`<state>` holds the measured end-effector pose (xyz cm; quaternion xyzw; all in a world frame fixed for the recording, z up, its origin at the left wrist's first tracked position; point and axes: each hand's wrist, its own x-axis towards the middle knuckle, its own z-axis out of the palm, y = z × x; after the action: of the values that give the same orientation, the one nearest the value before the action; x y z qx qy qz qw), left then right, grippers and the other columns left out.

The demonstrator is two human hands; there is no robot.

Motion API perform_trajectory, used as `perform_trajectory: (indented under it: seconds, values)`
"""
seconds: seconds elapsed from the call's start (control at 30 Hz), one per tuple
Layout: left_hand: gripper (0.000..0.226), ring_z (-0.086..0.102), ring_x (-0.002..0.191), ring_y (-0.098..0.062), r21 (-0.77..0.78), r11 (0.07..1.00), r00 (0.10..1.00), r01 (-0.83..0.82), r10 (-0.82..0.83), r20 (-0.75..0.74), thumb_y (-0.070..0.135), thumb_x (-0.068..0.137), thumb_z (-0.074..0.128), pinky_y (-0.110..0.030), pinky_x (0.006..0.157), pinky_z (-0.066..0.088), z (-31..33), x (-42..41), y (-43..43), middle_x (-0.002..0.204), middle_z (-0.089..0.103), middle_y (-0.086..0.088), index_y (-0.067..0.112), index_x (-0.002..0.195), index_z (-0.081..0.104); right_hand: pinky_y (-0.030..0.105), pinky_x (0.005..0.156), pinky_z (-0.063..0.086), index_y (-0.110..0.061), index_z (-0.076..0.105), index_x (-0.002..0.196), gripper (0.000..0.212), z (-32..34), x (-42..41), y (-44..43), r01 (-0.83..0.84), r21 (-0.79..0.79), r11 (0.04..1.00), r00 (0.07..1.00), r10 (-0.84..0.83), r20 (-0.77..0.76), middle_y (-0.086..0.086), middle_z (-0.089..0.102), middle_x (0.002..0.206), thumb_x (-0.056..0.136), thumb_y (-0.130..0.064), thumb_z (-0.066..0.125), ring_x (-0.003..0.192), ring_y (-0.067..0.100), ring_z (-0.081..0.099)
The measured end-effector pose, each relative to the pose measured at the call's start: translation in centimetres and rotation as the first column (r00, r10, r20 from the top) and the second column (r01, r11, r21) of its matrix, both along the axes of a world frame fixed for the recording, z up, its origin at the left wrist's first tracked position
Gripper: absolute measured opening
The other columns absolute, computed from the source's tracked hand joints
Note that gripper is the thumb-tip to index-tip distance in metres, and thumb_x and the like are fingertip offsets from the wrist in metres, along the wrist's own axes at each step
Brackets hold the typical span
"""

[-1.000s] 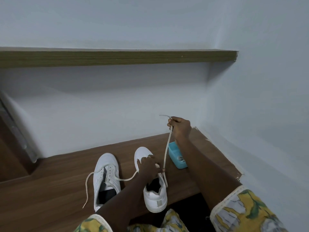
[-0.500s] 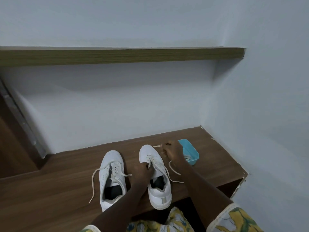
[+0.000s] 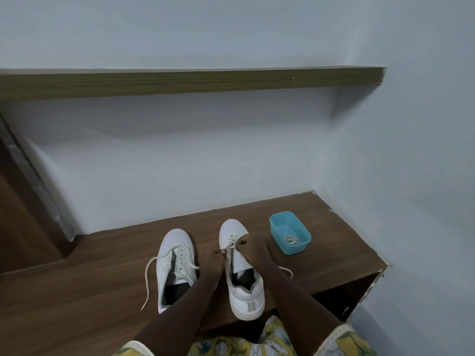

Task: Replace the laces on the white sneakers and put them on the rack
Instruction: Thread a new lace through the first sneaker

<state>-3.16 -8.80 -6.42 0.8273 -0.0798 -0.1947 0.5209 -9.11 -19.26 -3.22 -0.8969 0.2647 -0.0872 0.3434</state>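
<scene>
Two white sneakers stand side by side on a wooden surface, toes pointing to the wall. The left sneaker has a loose lace trailing off its left side. Over the right sneaker my left hand and my right hand meet at the eyelets. Each hand pinches the shoe's cream lace near the tongue. A free end of that lace lies to the right of the shoe, behind my right forearm.
A small blue plastic tub with a coiled lace inside sits to the right of the shoes. A long wooden shelf runs along the wall above. The surface ends at a corner wall on the right, with a dark opening below its front edge.
My right hand came down from holding the lace stretched high above the shoe to the eyelets beside my left hand. The view has shifted, so the shoes and the tub sit differently in frame.
</scene>
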Motion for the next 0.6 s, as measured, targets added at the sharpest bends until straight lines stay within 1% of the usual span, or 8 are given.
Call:
perform_trajectory:
  seconds: [0.1,0.17,0.3,0.43,0.5,0.6]
  values:
    - [0.029,0.036,0.054,-0.014,-0.009,1.000,1.000,-0.010,0.010,0.011,0.001,0.090,0.047,-0.027,0.051,0.026,-0.31,0.45,0.09,0.057,0.043,-0.006,0.003,0.062,0.054,0.031,0.088,0.051,-0.004,0.072,0.106,0.025,-0.34,0.26,0.13,-0.009,-0.042,0.999,0.999,0.007,-0.039,0.013,0.070,0.107,0.092,-0.016,0.055,0.096,0.024,0.064]
    - [0.025,0.037,0.055,-0.015,-0.009,1.000,1.000,-0.014,0.015,0.015,0.002,0.090,0.049,-0.027,0.052,0.027,-0.51,0.69,0.06,0.058,0.045,-0.007,0.002,0.066,0.057,0.033,0.086,0.052,-0.006,0.074,0.103,0.024,-0.47,0.28,0.18,-0.007,-0.064,0.998,0.999,0.003,-0.055,0.012,0.071,0.103,0.091,-0.018,0.056,0.093,0.024,0.065]
    - [0.026,0.041,0.060,-0.019,-0.011,1.000,1.000,-0.028,0.028,-0.002,0.007,0.090,0.052,-0.028,0.056,0.029,-0.93,0.96,0.19,0.060,0.050,-0.009,0.000,0.067,0.062,0.031,0.081,0.053,-0.007,0.074,0.099,0.025,-0.69,0.11,0.41,-0.015,-0.082,0.997,0.998,0.010,-0.066,0.010,0.072,0.100,0.090,-0.023,0.057,0.089,0.022,0.065]
    - [0.031,0.041,0.060,-0.019,-0.034,0.999,0.999,-0.037,0.037,0.003,0.007,0.090,0.053,-0.029,0.055,0.028,-1.00,0.93,0.29,0.056,0.048,-0.007,0.003,0.059,0.057,0.029,0.083,0.049,-0.009,0.075,0.101,0.025,-0.57,-0.06,0.67,-0.055,-0.100,0.993,0.997,0.049,-0.066,0.008,0.071,0.105,0.091,-0.025,0.057,0.095,0.022,0.063]
    - [0.030,0.041,0.060,-0.020,-0.035,0.998,0.999,-0.052,0.052,-0.003,0.007,0.090,0.054,-0.029,0.053,0.028,-0.87,0.79,0.26,0.057,0.048,-0.007,0.002,0.060,0.058,0.030,0.084,0.048,-0.009,0.074,0.101,0.026,-0.34,-0.14,0.87,-0.080,-0.128,0.989,0.995,0.071,-0.072,0.009,0.070,0.107,0.091,-0.023,0.056,0.098,0.023,0.062]
    - [0.029,0.042,0.060,-0.019,-0.048,0.997,0.998,-0.066,0.064,-0.025,0.010,0.090,0.055,-0.029,0.056,0.029,-0.88,0.71,0.31,0.057,0.049,-0.005,0.003,0.062,0.058,0.032,0.083,0.048,-0.007,0.073,0.101,0.028,-0.02,-0.02,1.02,-0.112,-0.177,0.978,0.989,0.093,-0.112,0.011,0.069,0.106,0.093,-0.022,0.051,0.098,0.025,0.062]
